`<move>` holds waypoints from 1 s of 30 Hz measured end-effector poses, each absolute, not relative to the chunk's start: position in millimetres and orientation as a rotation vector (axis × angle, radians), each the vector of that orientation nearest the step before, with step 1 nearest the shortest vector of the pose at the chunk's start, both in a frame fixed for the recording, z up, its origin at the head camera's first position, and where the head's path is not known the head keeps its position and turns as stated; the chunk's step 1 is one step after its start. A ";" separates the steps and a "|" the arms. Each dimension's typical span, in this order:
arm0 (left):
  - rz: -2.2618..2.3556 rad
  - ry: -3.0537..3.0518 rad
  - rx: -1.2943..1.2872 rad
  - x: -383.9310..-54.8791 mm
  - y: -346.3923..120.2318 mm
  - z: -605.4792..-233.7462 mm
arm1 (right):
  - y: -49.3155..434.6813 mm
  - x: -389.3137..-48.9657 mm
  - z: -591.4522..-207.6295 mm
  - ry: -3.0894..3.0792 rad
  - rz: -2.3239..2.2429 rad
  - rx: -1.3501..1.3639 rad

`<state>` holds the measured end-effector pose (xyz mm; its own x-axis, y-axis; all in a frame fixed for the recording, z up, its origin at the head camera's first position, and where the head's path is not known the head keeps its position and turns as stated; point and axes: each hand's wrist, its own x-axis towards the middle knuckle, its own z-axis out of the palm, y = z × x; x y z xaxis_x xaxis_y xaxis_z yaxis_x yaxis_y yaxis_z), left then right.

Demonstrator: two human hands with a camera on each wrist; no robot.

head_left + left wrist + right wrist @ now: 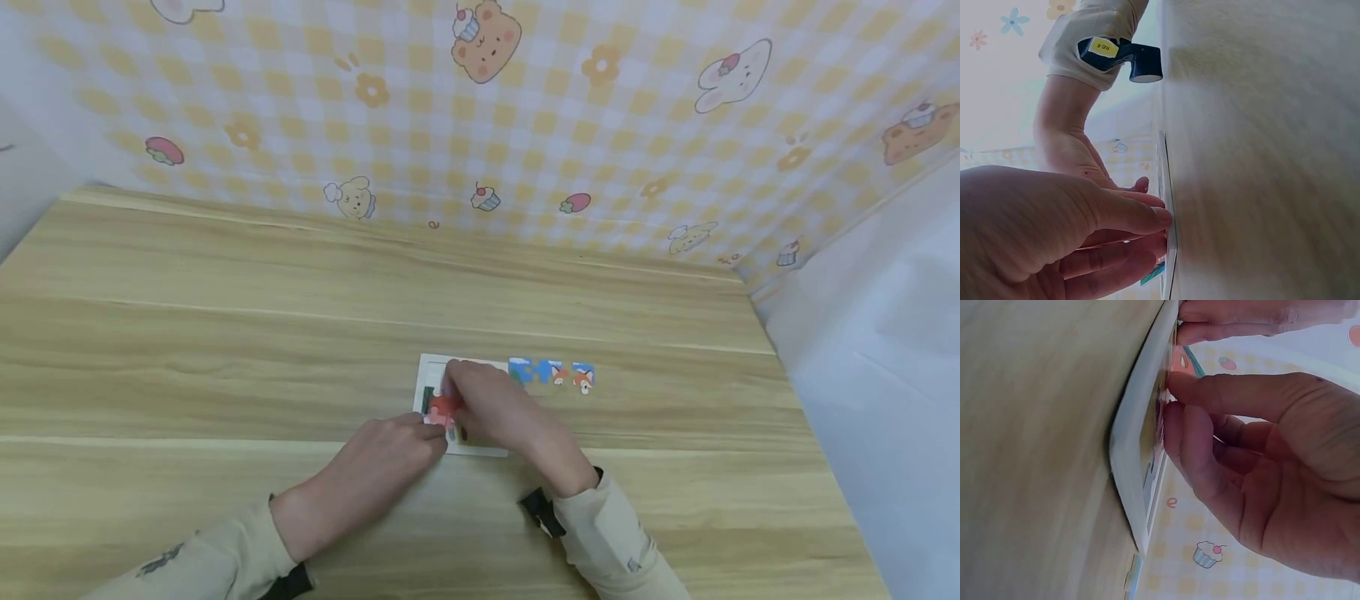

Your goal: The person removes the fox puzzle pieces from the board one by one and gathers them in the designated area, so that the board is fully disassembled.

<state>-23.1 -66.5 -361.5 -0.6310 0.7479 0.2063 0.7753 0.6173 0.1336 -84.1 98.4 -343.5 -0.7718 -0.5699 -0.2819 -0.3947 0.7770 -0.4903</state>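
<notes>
A shallow white-framed puzzle board [478, 451] lies on the table under both hands. Red and pink puzzle pieces [441, 407] show in its left part between the fingertips. My left hand [393, 450] rests its fingertips on the board's near left edge, beside the pink part. From the right, my right hand [495, 404] reaches over the board, thumb and index finger pinched close together at the pieces. In the right wrist view, a red piece with a teal edge [1184, 360] tilts up from the board between the hands. The right hand covers much of the board.
Several loose puzzle pieces, among them a fox-faced piece [582, 377] and a blue one [519, 369], lie just right of the board. The wooden table [225, 358] meets a yellow checked wall covering [420, 142] at the back.
</notes>
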 end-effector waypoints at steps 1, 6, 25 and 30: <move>-0.317 -2.710 -1.282 -23.3 -66.3 -361.4 | 98.9 -84.3 -343.8 2.547 -0.587 -0.716; -0.328 -2.723 -1.287 -23.9 -65.2 -361.4 | 102.8 -85.9 -345.3 2.553 -0.649 -0.728; -0.387 -2.725 -1.239 -21.7 -65.7 -362.8 | 111.1 -88.5 -347.4 2.594 -0.644 -1.015; -0.397 -2.749 -1.230 -20.8 -66.1 -362.5 | 110.7 -88.6 -346.7 2.624 -0.635 -1.071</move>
